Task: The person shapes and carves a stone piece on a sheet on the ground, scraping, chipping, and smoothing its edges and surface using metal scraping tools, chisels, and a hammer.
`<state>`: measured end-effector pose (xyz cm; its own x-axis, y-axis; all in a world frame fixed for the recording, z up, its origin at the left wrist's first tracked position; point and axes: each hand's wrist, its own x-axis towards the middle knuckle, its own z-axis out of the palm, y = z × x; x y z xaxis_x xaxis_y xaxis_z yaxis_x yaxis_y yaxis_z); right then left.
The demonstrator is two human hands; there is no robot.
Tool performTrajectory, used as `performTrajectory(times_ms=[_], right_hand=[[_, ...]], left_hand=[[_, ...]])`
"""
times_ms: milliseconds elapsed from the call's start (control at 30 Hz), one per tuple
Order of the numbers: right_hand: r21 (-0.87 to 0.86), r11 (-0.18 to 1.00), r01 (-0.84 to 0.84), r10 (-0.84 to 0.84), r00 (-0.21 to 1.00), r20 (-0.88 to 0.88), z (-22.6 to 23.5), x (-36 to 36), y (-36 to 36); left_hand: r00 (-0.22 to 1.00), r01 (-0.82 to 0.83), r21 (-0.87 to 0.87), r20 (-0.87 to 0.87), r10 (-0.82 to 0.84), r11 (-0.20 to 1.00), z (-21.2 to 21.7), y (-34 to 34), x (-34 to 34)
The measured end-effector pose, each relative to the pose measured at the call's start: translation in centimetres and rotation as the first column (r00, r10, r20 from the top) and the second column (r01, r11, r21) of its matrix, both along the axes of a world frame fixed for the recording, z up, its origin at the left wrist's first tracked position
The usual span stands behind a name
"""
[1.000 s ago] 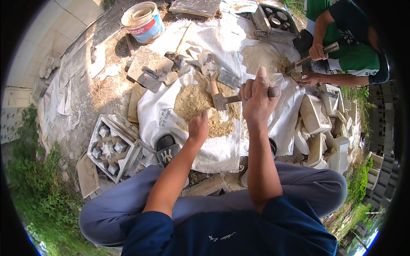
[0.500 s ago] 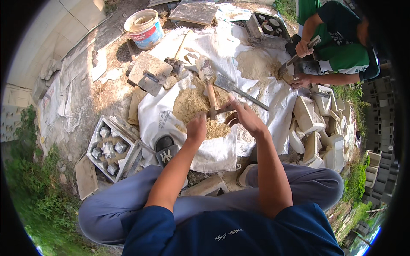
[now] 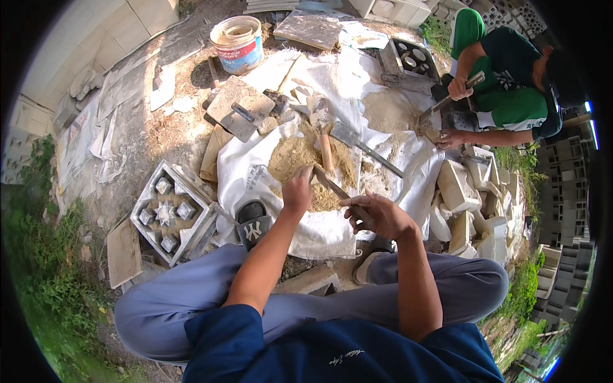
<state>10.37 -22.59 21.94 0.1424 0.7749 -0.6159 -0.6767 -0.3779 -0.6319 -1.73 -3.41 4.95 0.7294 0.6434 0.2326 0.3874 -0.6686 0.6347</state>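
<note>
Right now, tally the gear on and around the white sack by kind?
Hammers: 1, in the right hand, head on the sand pile by the left hand
Buckets: 1
Star moulds: 1
Slippers: 1
Trowels: 1
Total: 5

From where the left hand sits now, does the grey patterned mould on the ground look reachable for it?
Probably yes: the left hand rests on the sand pile, holds nothing that shows, and the mould lies on its own side with only white sacking between.
</note>
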Motion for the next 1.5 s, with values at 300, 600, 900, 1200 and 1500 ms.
performTrajectory(times_ms=[300, 600, 900, 1200, 1500], right_hand=[[-0.319, 0.946, 0.048, 0.067, 0.939, 0.338, -9.0, -6.9, 3.4], [-0.072, 0.993, 0.094, -0.049, 0.883, 0.468, -11.0, -6.1, 2.2], [0.038, 0.947, 0.318, -0.246, 0.647, 0.721, -14.9, -4.9, 2.3], [-0.405, 0.904, 0.135, 0.268, 0.559, 0.785, -15.3, -4.8, 4.7], [0.156, 0.955, 0.251, -0.282, 0.612, 0.739, -15.9, -4.8, 6.6]], left_hand=[[0.991, -0.016, 0.002, 0.132, 0.016, 1.0, -3.6, 4.2, -3.9], [0.979, -0.202, -0.164, -0.021, 0.201, 0.966, -3.8, 1.5, -3.4], [0.983, -0.073, -0.013, -0.17, 0.07, 0.997, -4.1, 2.4, -1.2], [0.981, -0.079, -0.042, -0.181, 0.07, 0.996, -5.5, 3.9, -2.0], [0.952, -0.131, -0.052, -0.286, 0.111, 0.99, -4.1, 3.0, -1.0]])
